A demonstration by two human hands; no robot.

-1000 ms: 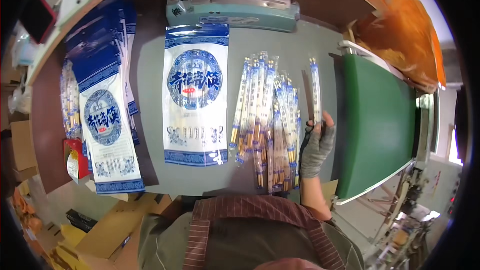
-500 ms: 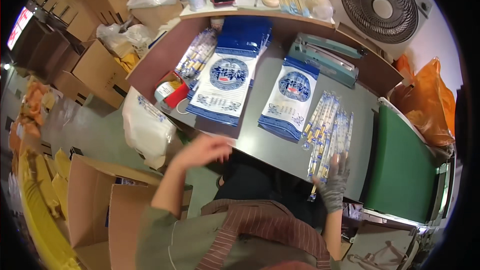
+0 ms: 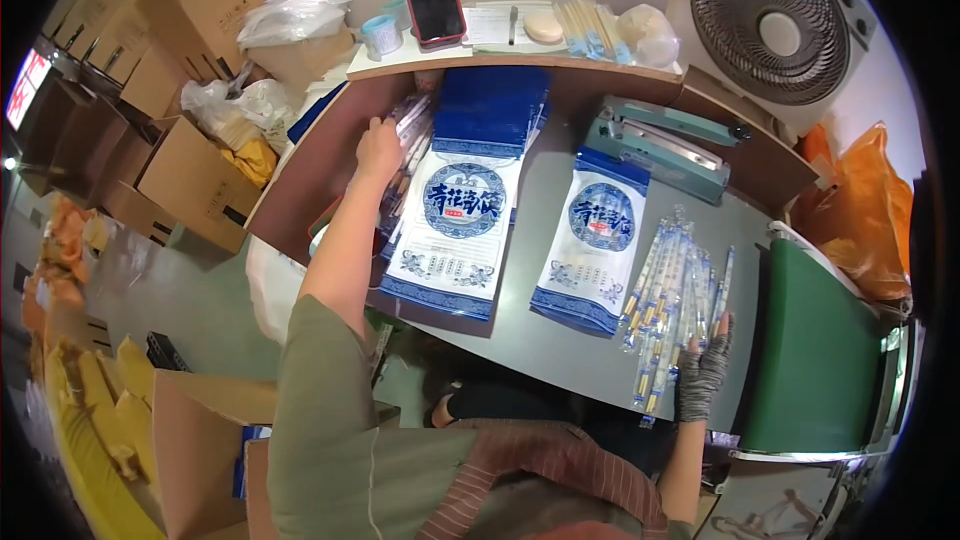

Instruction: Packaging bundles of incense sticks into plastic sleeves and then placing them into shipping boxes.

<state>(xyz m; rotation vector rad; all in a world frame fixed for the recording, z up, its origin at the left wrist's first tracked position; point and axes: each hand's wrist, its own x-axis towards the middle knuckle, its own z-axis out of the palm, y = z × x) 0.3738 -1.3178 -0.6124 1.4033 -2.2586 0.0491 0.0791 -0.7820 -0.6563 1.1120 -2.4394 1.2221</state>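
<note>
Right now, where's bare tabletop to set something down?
Grey tabletop shows between the left bag stack and middle printed bag, and between the impulse sealer and front wrapped chopsticks. Crowded: back left, where the left hand is at a second chopstick bunch, and front right, where the gloved right hand is at the pile.

We've got an olive-green shirt (image 3: pixel 415 470), left sleeve (image 3: pixel 325 375) short and loose with a thin pale seam (image 3: pixel 372 470). Over it, 1 maroon apron (image 3: pixel 555 450), fine light pinstripes. Dark trousers (image 3: pixel 530 402). Right hand (image 3: pixel 708 365): 1 grey, dark-banded fingerless glove (image 3: pixel 696 395).
</note>
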